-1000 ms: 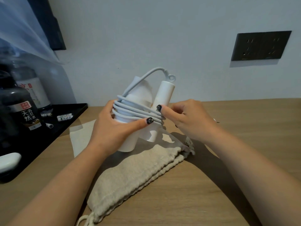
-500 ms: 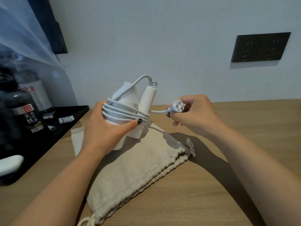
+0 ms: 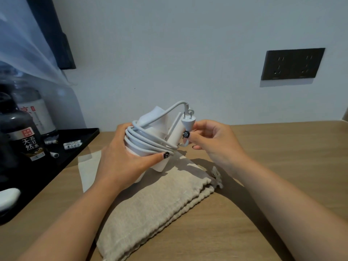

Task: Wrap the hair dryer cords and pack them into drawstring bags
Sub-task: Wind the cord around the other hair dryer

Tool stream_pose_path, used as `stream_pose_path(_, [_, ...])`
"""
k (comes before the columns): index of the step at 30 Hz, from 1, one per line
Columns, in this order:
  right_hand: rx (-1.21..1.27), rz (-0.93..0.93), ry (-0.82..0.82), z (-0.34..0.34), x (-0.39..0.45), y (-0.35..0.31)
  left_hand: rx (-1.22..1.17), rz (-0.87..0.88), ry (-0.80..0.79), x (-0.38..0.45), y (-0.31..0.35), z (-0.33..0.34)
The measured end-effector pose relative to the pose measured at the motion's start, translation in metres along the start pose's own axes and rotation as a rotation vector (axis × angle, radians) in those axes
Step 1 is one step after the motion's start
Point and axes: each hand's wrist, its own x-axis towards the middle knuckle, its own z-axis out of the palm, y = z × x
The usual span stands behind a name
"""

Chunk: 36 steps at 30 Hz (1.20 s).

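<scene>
Head view: left hand (image 3: 124,164) grips the white hair dryer (image 3: 150,136) with its cord (image 3: 143,140) coiled round it, above the beige drawstring bag (image 3: 156,208) on the tabletop (image 3: 282,147). Right hand (image 3: 212,144) pinches the plug (image 3: 187,123), prongs up.

So the surface is a light wood-grain table (image 3: 282,185) pushed right up against the wall. Lying flat on it, front and centre, is a beige drawstring bag (image 3: 150,210), and it looks like another one is stacked underneath, with a bit of paler cloth (image 3: 88,166) poking out on the left. Over on the left edge sits a black tray (image 3: 75,147), also directly on the wood.
</scene>
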Motion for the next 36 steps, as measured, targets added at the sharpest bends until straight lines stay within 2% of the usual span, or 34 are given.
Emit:
stream_pose_path(6, [0.011,0.062,0.096,0.004,-0.002,-0.001,-0.009,0.041,-0.008,-0.002,0.000,0.001])
stream_pose_path(12, [-0.003,0.013,0.085,0.008,-0.004,-0.005,0.000,0.081,0.006,-0.008,0.005,0.005])
stream_pose_path(17, [0.064,0.035,0.266,0.009,-0.005,-0.005,0.050,0.155,0.043,-0.013,0.016,0.011])
stream_pose_path(20, [0.077,0.052,0.315,0.008,-0.005,-0.005,0.083,0.207,0.063,-0.014,0.018,0.011])
stream_pose_path(28, [0.167,-0.142,0.449,0.012,-0.009,-0.014,0.109,0.296,0.163,-0.016,0.029,0.014])
stream_pose_path(32, [0.250,-0.206,0.572,0.011,-0.006,-0.016,0.114,0.309,0.156,-0.019,0.036,0.022])
stream_pose_path(36, [0.083,-0.280,0.540,0.008,-0.005,-0.016,0.062,0.275,0.125,-0.019,0.034,0.026])
